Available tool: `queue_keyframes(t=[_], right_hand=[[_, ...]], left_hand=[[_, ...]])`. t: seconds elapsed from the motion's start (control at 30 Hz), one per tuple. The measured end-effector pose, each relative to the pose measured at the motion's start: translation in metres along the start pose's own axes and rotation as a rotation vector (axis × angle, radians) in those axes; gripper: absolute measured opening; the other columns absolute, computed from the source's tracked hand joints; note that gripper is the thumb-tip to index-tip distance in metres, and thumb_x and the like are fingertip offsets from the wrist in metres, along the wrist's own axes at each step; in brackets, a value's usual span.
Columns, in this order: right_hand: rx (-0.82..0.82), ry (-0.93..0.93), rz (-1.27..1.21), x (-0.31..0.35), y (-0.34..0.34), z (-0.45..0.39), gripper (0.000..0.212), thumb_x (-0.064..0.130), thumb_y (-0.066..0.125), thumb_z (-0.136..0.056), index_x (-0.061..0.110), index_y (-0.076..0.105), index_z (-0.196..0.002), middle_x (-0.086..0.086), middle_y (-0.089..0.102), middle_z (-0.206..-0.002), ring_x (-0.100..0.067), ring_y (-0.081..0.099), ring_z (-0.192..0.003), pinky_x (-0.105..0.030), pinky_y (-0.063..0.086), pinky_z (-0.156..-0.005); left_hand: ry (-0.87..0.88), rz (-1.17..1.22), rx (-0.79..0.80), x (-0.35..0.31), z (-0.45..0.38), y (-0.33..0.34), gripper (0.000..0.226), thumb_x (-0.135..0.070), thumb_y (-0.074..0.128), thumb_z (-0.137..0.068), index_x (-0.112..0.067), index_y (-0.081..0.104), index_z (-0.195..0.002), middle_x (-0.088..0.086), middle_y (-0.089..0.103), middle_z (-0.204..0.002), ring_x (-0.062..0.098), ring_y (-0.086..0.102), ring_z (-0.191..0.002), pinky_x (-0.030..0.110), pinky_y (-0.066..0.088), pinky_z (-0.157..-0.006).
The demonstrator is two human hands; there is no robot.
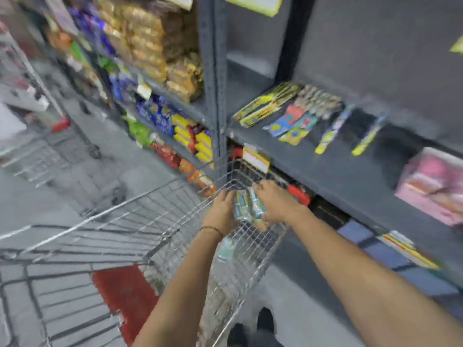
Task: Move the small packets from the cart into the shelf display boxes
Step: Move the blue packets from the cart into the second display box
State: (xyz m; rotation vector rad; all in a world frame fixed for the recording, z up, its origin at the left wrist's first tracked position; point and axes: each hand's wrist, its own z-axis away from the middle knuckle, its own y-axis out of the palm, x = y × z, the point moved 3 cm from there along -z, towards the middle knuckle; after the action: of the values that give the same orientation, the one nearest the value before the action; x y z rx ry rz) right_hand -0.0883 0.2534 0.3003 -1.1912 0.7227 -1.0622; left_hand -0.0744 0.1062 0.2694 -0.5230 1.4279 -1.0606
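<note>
Both my hands reach into the far end of a wire shopping cart (140, 216). Between them is a bunch of small pale blue and green packets (246, 206). My left hand (221, 209) presses on the bunch from the left and my right hand (275, 204) closes over it from the right. More packets (226, 249) lie lower in the cart, blurred. The dark grey shelf (338, 171) stands just beyond the cart to the right. The frame is motion-blurred, so no display box can be made out clearly.
Yellow, blue and red card packs (295, 116) lie on the shelf. A pink box (433, 186) sits at its right. Snack bags (155, 46) fill the shelves at left. A second cart (37, 156) stands in the aisle. A red seat flap (125, 294) is in my cart.
</note>
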Motion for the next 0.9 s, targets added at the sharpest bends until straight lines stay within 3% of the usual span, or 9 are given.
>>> queue_keyframes(t=[0.2, 0.3, 0.5, 0.6, 0.7, 0.8, 0.9], right_hand=[[-0.176, 0.271, -0.098, -0.077, -0.052, 0.115, 0.089, 0.032, 0.072, -0.074, 0.007, 0.023, -0.144, -0.015, 0.035, -0.135, -0.032, 0.035, -0.127, -0.045, 0.046, -0.096], [-0.286, 0.42, -0.118, -0.123, -0.069, 0.182, 0.086, 0.03, 0.073, -0.071, 0.008, 0.029, -0.142, -0.017, 0.04, -0.131, -0.034, 0.04, -0.123, -0.043, 0.043, -0.097], [-0.299, 0.734, -0.182, -0.219, -0.071, 0.314, 0.081, 0.02, 0.077, -0.061, 0.001, 0.041, -0.131, -0.023, 0.045, -0.126, -0.04, 0.047, -0.117, -0.044, 0.046, -0.098], [-0.333, 0.882, -0.253, -0.252, -0.064, 0.376, 0.082, 0.019, 0.076, -0.065, 0.001, 0.035, -0.134, -0.022, 0.046, -0.131, -0.036, 0.045, -0.124, -0.04, 0.039, -0.105], [-0.327, 0.94, -0.308, -0.276, -0.05, 0.415, 0.07, 0.022, 0.078, -0.067, 0.003, 0.043, -0.125, -0.021, 0.048, -0.128, -0.035, 0.047, -0.119, -0.037, 0.041, -0.097], [-0.285, 0.914, -0.352, -0.295, -0.035, 0.43, 0.068, 0.02, 0.079, -0.066, 0.006, 0.047, -0.124, -0.023, 0.039, -0.14, -0.035, 0.054, -0.116, -0.031, 0.045, -0.089], [-0.277, 0.888, -0.405, -0.309, -0.023, 0.432, 0.065, 0.02, 0.08, -0.064, 0.011, 0.053, -0.122, -0.019, 0.044, -0.137, -0.036, 0.062, -0.101, -0.03, 0.048, -0.083]], left_hand=[[0.297, 0.031, 0.0, -0.136, -0.01, -0.016, 0.079, -0.016, 0.081, -0.068, -0.004, 0.04, -0.135, 0.016, 0.041, -0.135, 0.031, 0.049, -0.121, 0.037, 0.043, -0.103], [0.454, 0.056, 0.018, -0.214, -0.016, -0.002, 0.072, -0.012, 0.083, -0.066, -0.003, 0.049, -0.128, 0.019, 0.049, -0.127, 0.034, 0.052, -0.118, 0.038, 0.046, -0.099], [0.669, -0.046, 0.139, -0.353, -0.012, 0.055, 0.087, -0.022, 0.085, -0.064, -0.008, 0.04, -0.138, 0.014, 0.042, -0.142, 0.028, 0.039, -0.132, 0.026, 0.024, -0.107], [0.727, -0.071, 0.189, -0.412, -0.005, 0.089, 0.086, -0.026, 0.084, -0.065, -0.014, 0.041, -0.138, 0.011, 0.044, -0.143, 0.027, 0.039, -0.131, 0.028, 0.025, -0.108], [0.764, -0.068, 0.245, -0.452, 0.0, 0.118, 0.082, -0.027, 0.082, -0.069, -0.021, 0.04, -0.139, 0.009, 0.044, -0.144, 0.027, 0.038, -0.132, 0.031, 0.028, -0.112], [0.768, -0.123, 0.309, -0.478, -0.002, 0.142, 0.079, -0.027, 0.08, -0.073, -0.022, 0.039, -0.14, 0.008, 0.042, -0.147, 0.027, 0.035, -0.135, 0.033, 0.025, -0.115], [0.753, -0.211, 0.332, -0.489, -0.009, 0.158, 0.075, -0.03, 0.08, -0.072, -0.023, 0.044, -0.137, 0.005, 0.048, -0.143, 0.029, 0.039, -0.128, 0.036, 0.032, -0.112]])
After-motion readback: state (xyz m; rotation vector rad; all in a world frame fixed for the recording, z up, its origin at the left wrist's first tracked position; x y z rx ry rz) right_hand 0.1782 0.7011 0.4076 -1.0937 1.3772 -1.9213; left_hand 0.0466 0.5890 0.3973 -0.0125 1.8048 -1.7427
